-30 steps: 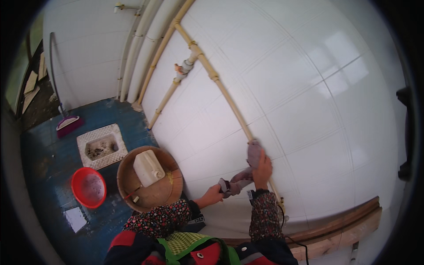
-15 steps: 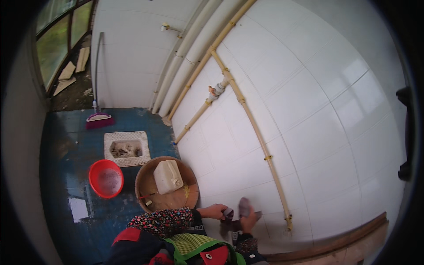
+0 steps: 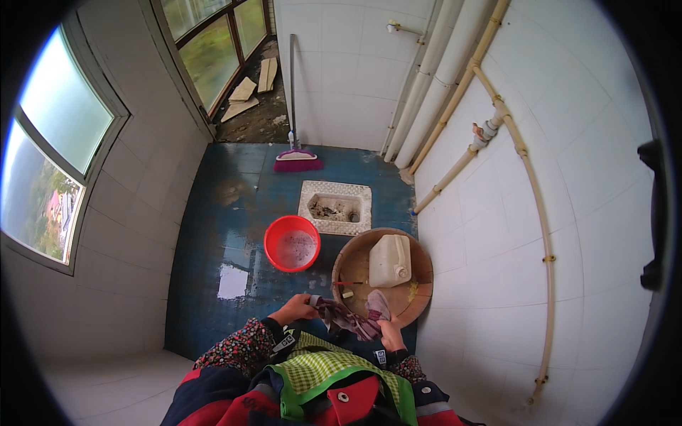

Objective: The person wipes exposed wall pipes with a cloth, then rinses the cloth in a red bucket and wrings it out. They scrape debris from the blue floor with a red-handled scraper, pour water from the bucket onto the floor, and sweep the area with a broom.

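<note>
Held at both ends – left hand [image 3: 297,308] and right hand [image 3: 390,334] each closed on it – the rag [image 3: 344,319] sags crosswise between them (left nearer the basin [image 3: 278,236], right nearer the tub [image 3: 422,266]).

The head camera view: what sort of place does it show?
Probably a toilet room or washroom: a squat toilet is set in the blue floor, a yellowish pipe runs along the tiled wall, and a red basin stands nearby.

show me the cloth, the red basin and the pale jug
Cloth [image 3: 344,319], head view, middle of its length
Red basin [image 3: 290,225], head view, far inner wall
Pale jug [image 3: 387,263], head view, middle of its body
</note>
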The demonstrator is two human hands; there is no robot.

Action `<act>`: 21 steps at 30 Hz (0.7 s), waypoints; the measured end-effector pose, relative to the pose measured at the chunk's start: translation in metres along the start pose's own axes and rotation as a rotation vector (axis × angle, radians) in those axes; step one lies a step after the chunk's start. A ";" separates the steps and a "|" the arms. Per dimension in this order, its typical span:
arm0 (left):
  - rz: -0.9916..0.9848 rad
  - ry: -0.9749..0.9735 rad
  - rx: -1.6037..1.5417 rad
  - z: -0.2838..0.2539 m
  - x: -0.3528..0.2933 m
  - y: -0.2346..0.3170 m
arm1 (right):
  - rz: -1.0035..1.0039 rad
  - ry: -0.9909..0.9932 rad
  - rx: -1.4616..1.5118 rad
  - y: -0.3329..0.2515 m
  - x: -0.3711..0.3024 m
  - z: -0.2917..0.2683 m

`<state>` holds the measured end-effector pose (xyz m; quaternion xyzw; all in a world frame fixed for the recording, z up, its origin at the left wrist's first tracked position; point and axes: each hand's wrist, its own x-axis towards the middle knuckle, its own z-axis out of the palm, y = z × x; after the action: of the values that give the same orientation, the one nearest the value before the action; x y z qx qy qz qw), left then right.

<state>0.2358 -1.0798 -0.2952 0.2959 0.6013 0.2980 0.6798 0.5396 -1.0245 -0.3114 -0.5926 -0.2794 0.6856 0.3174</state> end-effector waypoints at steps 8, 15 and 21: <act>-0.002 0.080 -0.177 -0.095 -0.015 -0.017 | 0.089 -0.200 0.026 0.018 0.067 0.121; 0.106 0.054 -0.120 -0.184 0.016 -0.020 | 0.194 -0.271 0.334 0.005 0.103 0.234; 0.037 0.081 -0.216 -0.213 0.063 -0.017 | 0.299 -0.364 0.365 -0.007 0.147 0.305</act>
<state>0.0312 -1.0334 -0.3698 0.2195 0.5870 0.3851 0.6774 0.2240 -0.9096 -0.3569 -0.4275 -0.1136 0.8586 0.2591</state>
